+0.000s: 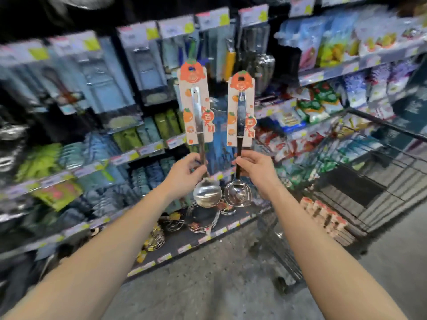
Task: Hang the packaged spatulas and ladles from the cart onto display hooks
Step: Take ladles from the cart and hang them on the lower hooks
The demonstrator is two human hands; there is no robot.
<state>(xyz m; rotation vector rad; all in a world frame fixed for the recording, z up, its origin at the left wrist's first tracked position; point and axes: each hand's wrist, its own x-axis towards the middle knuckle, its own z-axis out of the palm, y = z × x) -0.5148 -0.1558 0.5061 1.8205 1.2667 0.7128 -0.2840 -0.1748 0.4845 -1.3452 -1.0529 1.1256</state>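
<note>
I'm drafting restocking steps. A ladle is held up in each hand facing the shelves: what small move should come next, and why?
Probably push the left ladle forward so its card hole meets a hook among the hanging packs. The left hand holds it higher, card overlapping that row; the right hand holds the right ladle lower. Blur hides the hooks.

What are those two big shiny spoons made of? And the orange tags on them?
The left ladle and right ladle look like polished metal, probably stainless steel: their bowls shine like mirrors. The backing cards seem to be flat printed cardboard with orange pictures; the blur hides whether they are glossy.
</note>
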